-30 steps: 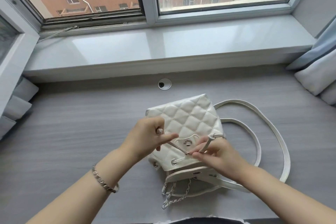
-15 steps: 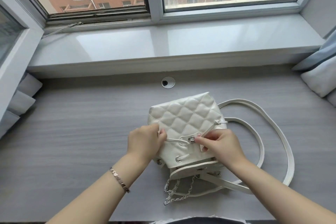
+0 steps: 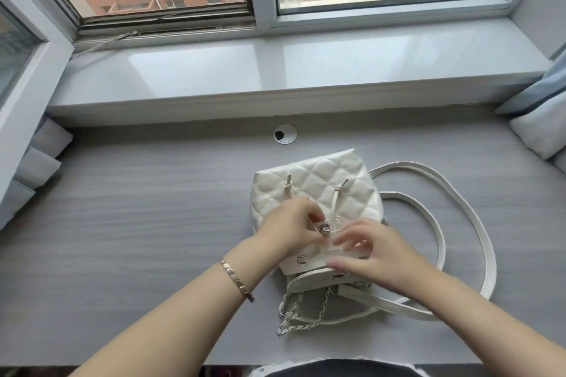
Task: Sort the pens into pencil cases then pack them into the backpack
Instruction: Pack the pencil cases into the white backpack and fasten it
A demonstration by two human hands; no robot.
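White quilted backpack (image 3: 321, 180) lies flat on the grey desk (image 3: 137, 223), centre of view, mouth end toward me, base toward the sill (image 3: 275, 70). My left hand (image 3: 291, 229) is on the mouth end, fingers curled, pinching the drawstring (image 3: 335, 205) right at the silver stopper (image 3: 324, 228). My right hand (image 3: 382, 257) is over the near edge of the bag, just beside the stopper. Its fingers look loosely spread but are motion-blurred, so I cannot tell whether they hold the cord or only touch the bag. Two loose cord ends lie on the quilted face, pointing away from me. The shoulder straps (image 3: 435, 211) loop out on the desk to the right of the bag. A silver chain (image 3: 306, 312) trails from its near end toward me. Bracelet (image 3: 235, 280) on my left wrist. Round cable grommet (image 3: 284, 134) in the desk beyond the bag, near the sill. Pale cushions (image 3: 539, 131) at the right desk edge.
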